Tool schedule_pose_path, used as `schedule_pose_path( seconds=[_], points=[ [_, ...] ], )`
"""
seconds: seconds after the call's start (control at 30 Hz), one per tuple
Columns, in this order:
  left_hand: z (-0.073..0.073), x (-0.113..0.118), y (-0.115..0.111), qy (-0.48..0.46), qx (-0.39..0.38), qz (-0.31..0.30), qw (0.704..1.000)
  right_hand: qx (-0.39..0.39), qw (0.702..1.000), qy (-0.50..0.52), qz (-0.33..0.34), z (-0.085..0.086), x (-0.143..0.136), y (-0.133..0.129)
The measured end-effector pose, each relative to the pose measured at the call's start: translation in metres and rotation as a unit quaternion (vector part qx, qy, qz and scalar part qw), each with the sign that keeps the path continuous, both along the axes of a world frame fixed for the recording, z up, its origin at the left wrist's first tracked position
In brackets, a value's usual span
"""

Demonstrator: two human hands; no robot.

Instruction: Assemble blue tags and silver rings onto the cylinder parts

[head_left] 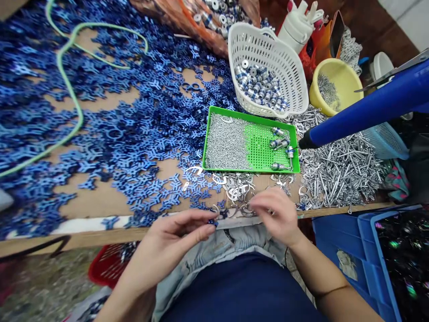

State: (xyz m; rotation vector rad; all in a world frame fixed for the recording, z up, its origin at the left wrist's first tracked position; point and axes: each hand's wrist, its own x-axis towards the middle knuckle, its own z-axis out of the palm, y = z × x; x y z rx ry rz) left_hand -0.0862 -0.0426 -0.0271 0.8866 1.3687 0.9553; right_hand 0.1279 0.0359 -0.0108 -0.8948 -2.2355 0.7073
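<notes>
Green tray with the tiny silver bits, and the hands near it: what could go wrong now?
The green tray is low-sided, so if the right hand bumped it, the tiny silver bits might spill.

The left hand pinches a small blue piece by the table's front edge; it could slip and drop into the lap.

Another blue piece lies close to that edge, so a sleeve or arm might brush it off.

Head view, facing forward and down over hands (201, 228).
</notes>
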Motion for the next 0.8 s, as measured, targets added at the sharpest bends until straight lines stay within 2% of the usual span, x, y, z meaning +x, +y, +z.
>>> schedule_pose_path(
  seconds=[0.07,0.13,0.23,0.37,0.43,0.5,0.6,0.67,0.73,0.8],
  points=[
    [-0.001,0.001,0.0,0.023,0.009,0.014,1.0,-0.032,0.987,-0.067,-0.139,-0.003,0.017,0.007],
    [-0.001,0.003,0.0,0.04,0.021,0.015,0.999,-0.013,0.966,-0.161,-0.2,-0.007,0.032,0.014],
    [-0.001,0.005,0.0,0.038,0.009,0.015,0.999,0.05,0.934,-0.295,-0.195,-0.012,0.042,0.023],
    [-0.001,0.006,-0.002,0.046,-0.002,0.004,0.999,0.128,0.88,-0.433,-0.146,-0.008,0.032,0.03],
    [-0.002,0.005,-0.003,0.059,-0.002,-0.01,0.998,0.155,0.858,-0.477,-0.115,-0.007,0.024,0.034],
    [-0.002,0.004,-0.004,0.066,0.002,-0.018,0.998,0.172,0.847,-0.493,-0.101,-0.007,0.019,0.038],
    [0.0,0.004,-0.003,0.065,0.028,-0.008,0.997,0.185,0.847,-0.49,-0.094,-0.006,0.019,0.042],
    [0.001,0.006,-0.002,0.048,0.046,0.013,0.998,0.202,0.859,-0.463,-0.084,-0.001,0.021,0.039],
    [0.004,0.011,0.001,0.005,0.048,0.034,0.998,0.215,0.902,-0.37,-0.057,0.009,0.022,0.032],
    [0.006,0.016,0.005,-0.062,0.031,0.043,0.997,0.198,0.954,-0.226,0.007,0.021,0.019,0.021]
  ],
)
